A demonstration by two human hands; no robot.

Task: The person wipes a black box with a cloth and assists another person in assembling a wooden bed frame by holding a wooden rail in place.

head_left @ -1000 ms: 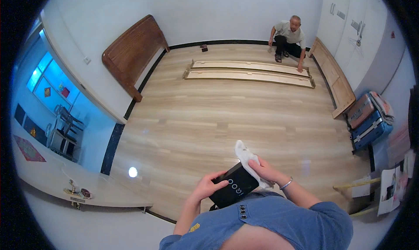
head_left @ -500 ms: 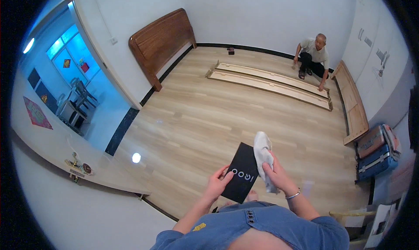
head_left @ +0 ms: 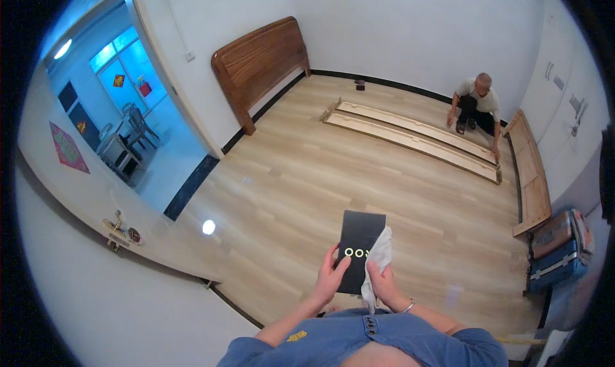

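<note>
A flat black box (head_left: 362,229) with light lettering stands nearly upright in front of my body. My left hand (head_left: 332,272) grips its left edge, the thumb lying across the front. In my right hand (head_left: 386,284) is a crumpled white cloth (head_left: 380,250), pinched between thumb and fingers. The cloth lies over the right side of the box and covers part of the lettering. Whether my right fingers also touch the box behind the cloth is hidden.
A person (head_left: 477,101) crouches at the far right, one hand on a long wooden bed frame piece (head_left: 410,136). A brown headboard (head_left: 262,69) and a paler panel (head_left: 529,171) lean on walls. Suitcases (head_left: 558,252) stand at right; an open doorway (head_left: 163,136) is at left.
My right hand has brought the cloth leftward and down onto the box's right side. The box has turned more upright. The crouching person's head has bent lower.
</note>
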